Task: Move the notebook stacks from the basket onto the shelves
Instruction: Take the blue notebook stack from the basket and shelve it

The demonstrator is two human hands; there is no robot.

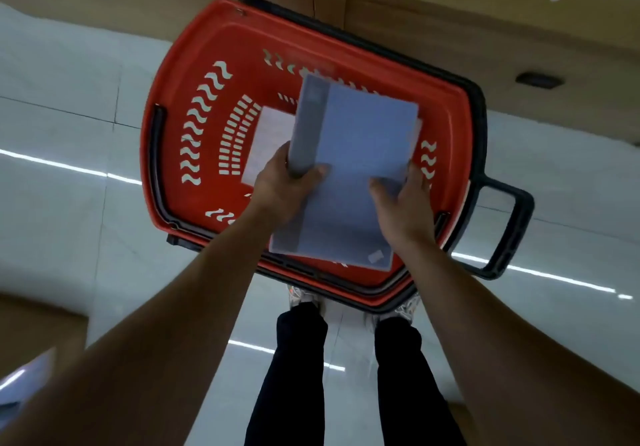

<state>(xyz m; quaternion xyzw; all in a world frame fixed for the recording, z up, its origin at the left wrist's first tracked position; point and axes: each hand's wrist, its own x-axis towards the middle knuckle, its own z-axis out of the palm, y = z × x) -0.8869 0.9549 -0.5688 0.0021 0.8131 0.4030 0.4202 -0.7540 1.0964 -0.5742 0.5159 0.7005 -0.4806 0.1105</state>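
Observation:
A red plastic basket (194, 75) with black handles stands on the floor in front of my feet. Above it I hold a blue-grey notebook stack (356, 147) between both hands. My left hand (284, 186) grips its left spine edge, thumb on top. My right hand (403, 203) grips its right edge, thumb on the cover. The stack is tilted, its near end over the basket's near rim. A white notebook (268, 137) lies on the basket's bottom, partly hidden under the held stack.
Wooden shelf cabinets (450, 26) with dark recessed handles run along the top of the view, behind the basket. A black pull handle (509, 231) juts out at the basket's right. White tiled floor (69, 116) surrounds it. A wooden surface with papers (31, 373) is at lower left.

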